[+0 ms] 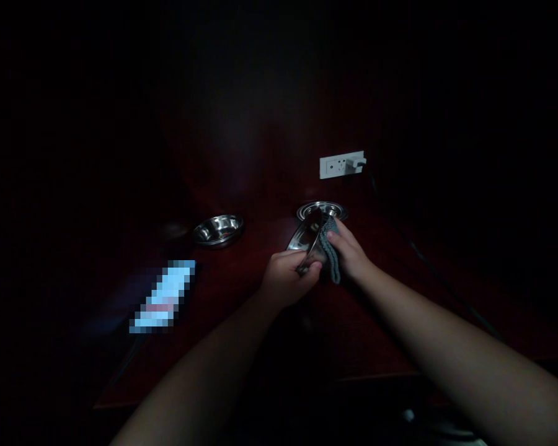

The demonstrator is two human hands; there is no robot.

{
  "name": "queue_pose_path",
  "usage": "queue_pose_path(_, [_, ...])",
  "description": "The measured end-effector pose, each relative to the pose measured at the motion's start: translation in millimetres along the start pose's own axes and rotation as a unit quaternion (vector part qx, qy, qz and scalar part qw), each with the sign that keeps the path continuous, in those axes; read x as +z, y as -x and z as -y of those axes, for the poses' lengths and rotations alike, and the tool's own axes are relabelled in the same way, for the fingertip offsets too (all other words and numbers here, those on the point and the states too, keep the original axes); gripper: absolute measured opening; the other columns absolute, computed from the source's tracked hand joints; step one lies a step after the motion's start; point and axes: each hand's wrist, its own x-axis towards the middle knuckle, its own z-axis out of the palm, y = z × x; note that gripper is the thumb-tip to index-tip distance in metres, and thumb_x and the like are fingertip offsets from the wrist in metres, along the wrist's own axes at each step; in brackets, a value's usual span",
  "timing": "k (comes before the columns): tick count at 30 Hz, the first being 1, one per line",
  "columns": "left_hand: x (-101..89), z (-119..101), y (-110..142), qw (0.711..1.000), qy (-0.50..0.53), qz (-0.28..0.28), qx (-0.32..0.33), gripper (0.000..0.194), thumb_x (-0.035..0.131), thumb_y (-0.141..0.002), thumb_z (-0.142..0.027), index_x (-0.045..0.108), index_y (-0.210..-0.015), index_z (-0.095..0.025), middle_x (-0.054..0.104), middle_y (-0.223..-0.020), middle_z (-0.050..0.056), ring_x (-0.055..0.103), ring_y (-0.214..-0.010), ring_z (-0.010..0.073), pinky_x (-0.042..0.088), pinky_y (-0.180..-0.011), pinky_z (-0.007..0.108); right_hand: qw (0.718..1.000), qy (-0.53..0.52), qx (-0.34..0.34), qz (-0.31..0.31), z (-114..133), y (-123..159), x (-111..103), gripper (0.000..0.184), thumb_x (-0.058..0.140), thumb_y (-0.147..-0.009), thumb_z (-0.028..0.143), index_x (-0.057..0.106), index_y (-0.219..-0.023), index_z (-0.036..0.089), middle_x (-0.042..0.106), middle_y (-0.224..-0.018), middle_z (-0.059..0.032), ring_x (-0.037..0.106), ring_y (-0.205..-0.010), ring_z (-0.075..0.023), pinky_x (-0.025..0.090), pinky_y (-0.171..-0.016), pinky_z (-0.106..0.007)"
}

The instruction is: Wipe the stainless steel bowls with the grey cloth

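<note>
My left hand (288,279) is closed on the near edge of a shiny metal bowl (302,238), which is tilted on its side above the table. Pressed against the bowl's right side is a folded grey cloth (328,248), and my right hand (350,251) grips it with the fingers partly hidden behind it. Just beyond my hands lies a round metal dish with a ringed rim (302,212), partly covered by the bowl and cloth. Further left sits another shiny metal bowl (218,231), or a small stack of them, upright on the table.
A lit, pixelated screen (165,297) lies at the left of the dark red table (242,297). On the back wall is a white socket panel (335,166) with a plug in it. A dark cable (439,272) runs along the right. The surroundings are very dark.
</note>
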Motion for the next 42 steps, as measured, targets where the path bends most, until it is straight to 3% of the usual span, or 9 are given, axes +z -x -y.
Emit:
queue_pose_path(16, [-1.8, -2, -1, 1.000, -0.003, 0.000, 0.017, 0.016, 0.055, -0.078, -0.023, 0.060, -0.064, -0.017, 0.060, -0.061, -0.001, 0.053, -0.056, 0.0102, 0.043, -0.055, 0.022, 0.999, -0.021, 0.024, 0.020, -3, -1, 1, 0.052, 0.061, -0.073, 0.052, 0.051, -0.117, 0.025, 0.062, -0.105, -0.0034, 0.058, -0.097, -0.0233, 0.044, -0.091, -0.041])
queue_pose_path(28, [-1.6, -2, 2, 0.999, -0.002, 0.002, 0.034, 0.018, 0.055, -0.079, -0.024, 0.061, -0.064, -0.016, 0.060, -0.060, 0.001, 0.054, -0.056, 0.0106, 0.043, -0.056, 0.022, 0.999, -0.033, 0.030, -0.026, -8, -3, 2, 0.045, 0.051, -0.078, 0.058, 0.058, -0.110, 0.026, 0.064, -0.108, -0.0013, 0.058, -0.103, -0.0220, 0.041, -0.097, -0.040])
queue_pose_path(37, [-2.6, -3, 2, 0.999, 0.005, -0.002, 0.046, 0.017, 0.055, -0.080, -0.025, 0.064, -0.069, -0.016, 0.063, -0.064, 0.002, 0.057, -0.058, 0.0120, 0.046, -0.058, 0.024, 0.995, -0.061, 0.066, -0.033, -11, -4, -1, 0.040, 0.051, -0.078, 0.059, 0.062, -0.093, 0.024, 0.067, -0.088, -0.0010, 0.062, -0.091, -0.0214, 0.047, -0.089, -0.039])
queue_pose_path(42, [-3.7, -3, 3, 0.997, 0.002, -0.023, 0.069, 0.018, 0.055, -0.079, -0.025, 0.062, -0.065, -0.016, 0.063, -0.061, 0.001, 0.056, -0.055, 0.0110, 0.045, -0.055, 0.023, 0.995, -0.048, 0.073, -0.044, -18, -7, -2, 0.052, 0.043, -0.078, 0.066, 0.063, -0.097, 0.021, 0.068, -0.082, -0.0025, 0.063, -0.087, -0.0222, 0.050, -0.083, -0.040])
